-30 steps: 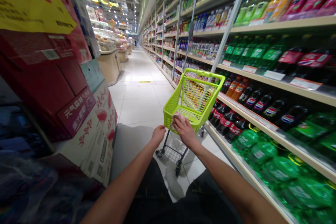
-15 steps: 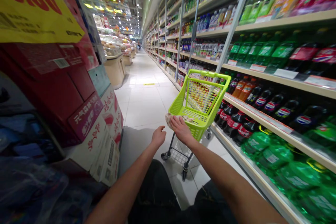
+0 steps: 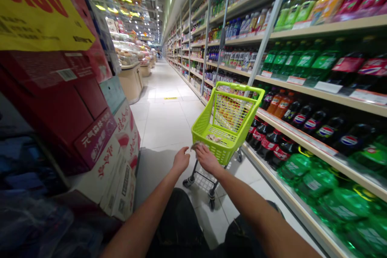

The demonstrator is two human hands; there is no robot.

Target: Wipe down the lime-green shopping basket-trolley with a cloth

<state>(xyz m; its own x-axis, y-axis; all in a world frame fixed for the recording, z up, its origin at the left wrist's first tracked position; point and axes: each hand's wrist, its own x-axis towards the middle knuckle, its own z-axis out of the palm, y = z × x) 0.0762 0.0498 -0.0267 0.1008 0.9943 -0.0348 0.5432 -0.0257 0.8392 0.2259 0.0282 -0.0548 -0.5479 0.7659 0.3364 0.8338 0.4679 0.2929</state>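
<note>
the green cart (image 3: 225, 155) stands on the floor (image 3: 160, 119), a little right of the view's middle. at its seven o'clock, the right hand (image 3: 208, 160) holds a cloth (image 3: 197, 145) at the near left corner, the fingers lying side by side; whether the thumb is pinching it, i cannot tell. a crumpled pale thing (image 3: 213, 138) lies inside the cart. the left hand (image 3: 180, 160) is at eight o'clock, near this corner, its thumb and finger a bit spread. shelves (image 3: 332, 27) with bottles (image 3: 326, 131) are at three o'clock, and stacked boxes (image 3: 102, 169) at nine o'clock.
</note>
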